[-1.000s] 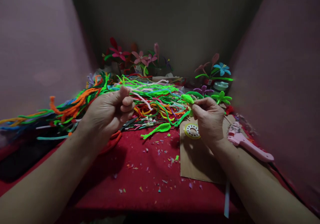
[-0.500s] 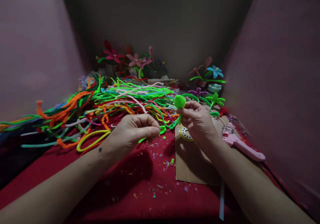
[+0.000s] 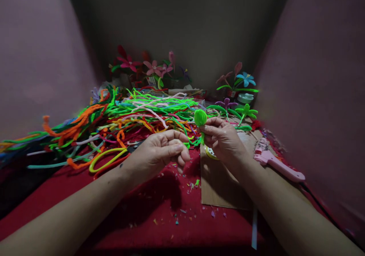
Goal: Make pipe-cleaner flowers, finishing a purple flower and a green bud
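My right hand [image 3: 224, 138] pinches the stem of a bright green pipe-cleaner leaf [image 3: 200, 118], its rounded fuzzy blade standing upright above the fingertips. To its left, my left hand [image 3: 165, 149] hovers with loosely curled, parted fingers, and I see nothing held in them. Just behind those fingers, a bit of green pipe cleaner [image 3: 186, 145] shows, mostly hidden by the hand. Scissors with a yellow handle loop [image 3: 91, 167] lie by my left wrist. Beneath my right hand, a yellow-rimmed disc [image 3: 210, 152] rests on a piece of cardboard [image 3: 219, 191].
A tangled heap of coloured pipe cleaners [image 3: 159, 107] spreads across the back and left of the red cloth [image 3: 137, 225]. A pink glue gun [image 3: 281, 166] lies at right. Finished pipe-cleaner flowers [image 3: 245, 79] stand behind. Small scraps [image 3: 182, 211] dot the cloth.
My left hand has moved slightly right, its fingers loosened, covering more of the green piece behind it. My right hand has shifted a little left with the leaf, whose blade has turned slightly.
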A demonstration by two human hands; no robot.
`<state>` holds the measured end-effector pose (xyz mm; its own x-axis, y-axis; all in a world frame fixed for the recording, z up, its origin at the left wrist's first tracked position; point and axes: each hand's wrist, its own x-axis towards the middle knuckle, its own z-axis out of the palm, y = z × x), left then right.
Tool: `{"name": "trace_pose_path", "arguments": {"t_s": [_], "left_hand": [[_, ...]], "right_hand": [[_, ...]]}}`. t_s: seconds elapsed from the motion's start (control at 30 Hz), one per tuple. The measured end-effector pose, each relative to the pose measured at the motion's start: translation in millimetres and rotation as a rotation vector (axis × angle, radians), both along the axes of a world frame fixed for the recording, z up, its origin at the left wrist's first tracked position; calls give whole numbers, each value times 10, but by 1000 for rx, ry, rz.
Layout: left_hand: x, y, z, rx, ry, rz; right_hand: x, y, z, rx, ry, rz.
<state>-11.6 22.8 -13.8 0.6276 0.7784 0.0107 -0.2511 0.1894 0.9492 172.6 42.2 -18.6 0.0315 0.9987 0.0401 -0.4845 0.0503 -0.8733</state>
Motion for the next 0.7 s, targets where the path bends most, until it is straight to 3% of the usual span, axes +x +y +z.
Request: {"name": "trace_pose_path", "arguments": {"t_s": [0.37, 0.47, 0.6, 0.7], "left_hand": [[27, -95, 59, 27, 201, 53], [16, -130, 71, 28, 191, 10], [9, -168, 69, 66, 306, -80], [16, -195, 61, 89, 384, -180]], "right_hand": [[-7, -1, -22, 33, -60, -7], [-20, -35, -38, 255, -252, -143], [-32, -116, -95, 632, -670, -417], [-33, -157, -141, 757, -865, -495]]}}
